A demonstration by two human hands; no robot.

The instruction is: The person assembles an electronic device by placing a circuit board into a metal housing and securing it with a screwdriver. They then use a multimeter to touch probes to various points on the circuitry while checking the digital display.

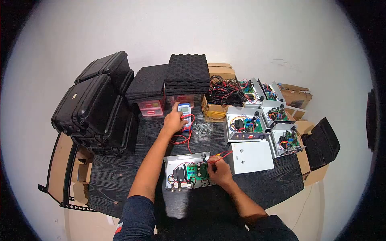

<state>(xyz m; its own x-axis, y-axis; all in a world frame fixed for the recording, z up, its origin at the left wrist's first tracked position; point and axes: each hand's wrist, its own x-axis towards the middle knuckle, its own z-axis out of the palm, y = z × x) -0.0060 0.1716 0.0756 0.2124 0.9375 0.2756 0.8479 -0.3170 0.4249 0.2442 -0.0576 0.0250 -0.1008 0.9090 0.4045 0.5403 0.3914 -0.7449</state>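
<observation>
My left hand (173,121) grips the left side of a blue-edged digital multimeter (185,109) standing at the middle of the table. Red test leads (189,138) run and loop from the meter toward me. In front of me lies an open metal enclosure (172,161) with a green circuit board (197,172), a black transformer-like part (178,173) and wires inside. My right hand (221,172) is closed around a red test probe (225,154) at the enclosure's right side. Its fingertips are over the board's edge, and the probe's tip is hidden.
Black hard cases (86,106) are stacked at left. Foam sheets (187,72) lie on plastic boxes behind the meter. A carton of cables (227,90) and several open enclosures (245,124) fill the right. A white panel (253,156) and small bagged parts (202,131) lie nearer.
</observation>
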